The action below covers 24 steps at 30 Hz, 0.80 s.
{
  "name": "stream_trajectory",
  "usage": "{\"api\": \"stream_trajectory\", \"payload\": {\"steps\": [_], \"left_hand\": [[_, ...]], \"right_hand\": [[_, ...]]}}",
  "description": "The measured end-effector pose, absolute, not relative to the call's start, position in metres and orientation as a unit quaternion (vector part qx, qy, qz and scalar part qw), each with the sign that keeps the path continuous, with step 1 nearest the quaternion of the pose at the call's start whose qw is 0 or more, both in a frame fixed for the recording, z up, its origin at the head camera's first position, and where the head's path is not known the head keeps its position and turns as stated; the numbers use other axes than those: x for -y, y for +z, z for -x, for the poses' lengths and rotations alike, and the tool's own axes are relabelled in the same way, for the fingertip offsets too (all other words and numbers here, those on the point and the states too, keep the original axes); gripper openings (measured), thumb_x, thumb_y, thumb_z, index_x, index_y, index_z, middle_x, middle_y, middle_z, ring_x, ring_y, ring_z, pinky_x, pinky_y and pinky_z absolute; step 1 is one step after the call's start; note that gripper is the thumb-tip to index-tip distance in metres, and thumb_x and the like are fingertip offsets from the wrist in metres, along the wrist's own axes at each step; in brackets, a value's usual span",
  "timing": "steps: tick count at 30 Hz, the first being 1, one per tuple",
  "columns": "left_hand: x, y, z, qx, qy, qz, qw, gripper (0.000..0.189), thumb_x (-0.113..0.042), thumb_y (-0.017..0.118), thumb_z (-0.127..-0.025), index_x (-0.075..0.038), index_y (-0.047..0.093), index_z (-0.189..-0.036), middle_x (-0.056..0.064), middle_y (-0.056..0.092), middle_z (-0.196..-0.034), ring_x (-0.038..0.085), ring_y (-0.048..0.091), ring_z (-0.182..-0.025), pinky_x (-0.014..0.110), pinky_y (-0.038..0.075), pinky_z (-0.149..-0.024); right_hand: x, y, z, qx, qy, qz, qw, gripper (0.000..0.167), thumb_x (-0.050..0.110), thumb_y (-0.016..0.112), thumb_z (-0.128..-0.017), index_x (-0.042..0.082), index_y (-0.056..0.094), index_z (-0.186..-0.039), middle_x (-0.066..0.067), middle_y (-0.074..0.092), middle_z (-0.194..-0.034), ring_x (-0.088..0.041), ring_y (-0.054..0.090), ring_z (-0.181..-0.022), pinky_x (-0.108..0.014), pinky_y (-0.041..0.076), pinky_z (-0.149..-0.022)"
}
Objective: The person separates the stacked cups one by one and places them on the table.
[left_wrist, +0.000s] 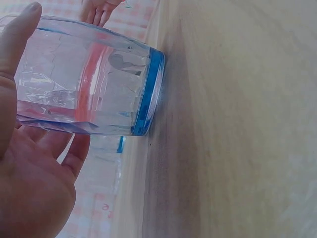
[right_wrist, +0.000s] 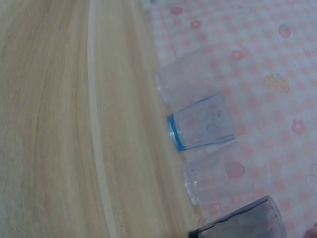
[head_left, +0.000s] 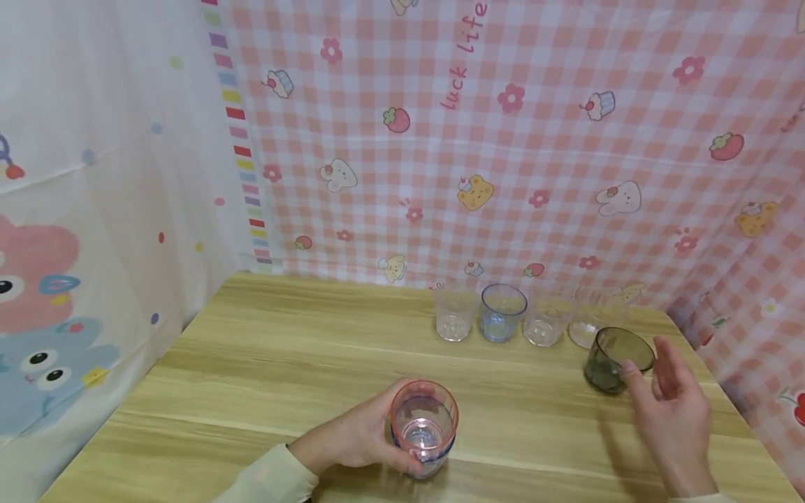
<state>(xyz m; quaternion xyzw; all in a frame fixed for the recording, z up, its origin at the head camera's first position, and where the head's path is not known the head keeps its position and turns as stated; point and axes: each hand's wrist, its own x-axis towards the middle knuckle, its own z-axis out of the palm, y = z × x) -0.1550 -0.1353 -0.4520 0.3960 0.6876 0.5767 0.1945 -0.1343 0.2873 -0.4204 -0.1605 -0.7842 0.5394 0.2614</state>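
My left hand (head_left: 371, 433) grips two nested glasses, a red-rimmed glass (head_left: 454, 398) inside a blue-banded clear one (left_wrist: 154, 91). In the left wrist view, the thumb lies on one side of this stack and the fingers on the other. At the right, my right hand (head_left: 676, 412) is beside a dark smoky glass (head_left: 606, 367). Its thumb overlaps the glass's near side, and the other fingers extend along the right. In the right wrist view, the dark glass (right_wrist: 247, 223) is partly cut off, with a fingertip past its rim; firm contact is unclear.
Along the table's back edge stand a clear glass (head_left: 454, 325), a blue-tinted glass (head_left: 499, 325), another clear glass (head_left: 544, 328) and a clear glass (head_left: 581, 332) partly behind the dark one. A checked cloth (head_left: 377, 161) hangs behind the wooden table (head_left: 251, 370).
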Motion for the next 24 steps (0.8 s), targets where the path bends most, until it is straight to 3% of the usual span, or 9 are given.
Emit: {"api": "stream_trajectory", "payload": {"steps": [9,14,18,24], "left_hand": [[0.135,-0.450,0.152,-0.673,0.598,-0.372,0.226,0.088,-0.007,0.095,-0.082,-0.011,0.045,-0.154,0.015,0.057,-0.154,0.015,0.055,-0.143,0.025,0.039,-0.126],[0.135,-0.452,0.153,-0.669,0.600,-0.382,0.218,0.086,-0.009,0.094,-0.083,-0.009,0.045,-0.154,0.017,0.057,-0.153,0.016,0.055,-0.143,0.024,0.040,-0.125],[0.135,-0.452,0.153,-0.671,0.596,-0.382,0.219,0.086,-0.011,0.094,-0.084,-0.010,0.045,-0.155,0.016,0.057,-0.153,0.016,0.054,-0.144,0.024,0.039,-0.125],[0.134,-0.451,0.153,-0.674,0.593,-0.379,0.225,0.087,-0.012,0.094,-0.084,-0.010,0.045,-0.155,0.014,0.056,-0.154,0.017,0.054,-0.145,0.025,0.039,-0.125]], "right_hand": [[-0.276,-0.418,0.130,0.804,0.525,0.112,0.256,0.064,0.009,0.073,-0.103,0.011,0.048,-0.162,-0.010,0.046,-0.167,-0.008,0.048,-0.151,-0.003,0.044,-0.104],[-0.269,-0.420,0.130,0.790,0.547,0.064,0.270,0.061,-0.001,0.073,-0.100,0.003,0.053,-0.157,0.002,0.054,-0.163,0.010,0.053,-0.138,-0.001,0.044,-0.101],[-0.264,-0.421,0.129,0.784,0.561,0.016,0.266,0.060,-0.006,0.072,-0.099,-0.004,0.053,-0.155,0.010,0.058,-0.159,0.016,0.052,-0.135,-0.003,0.044,-0.104],[-0.258,-0.420,0.128,0.823,0.510,-0.025,0.248,0.061,0.001,0.072,-0.102,-0.002,0.049,-0.158,0.000,0.052,-0.164,0.017,0.047,-0.138,-0.002,0.042,-0.105]]}}
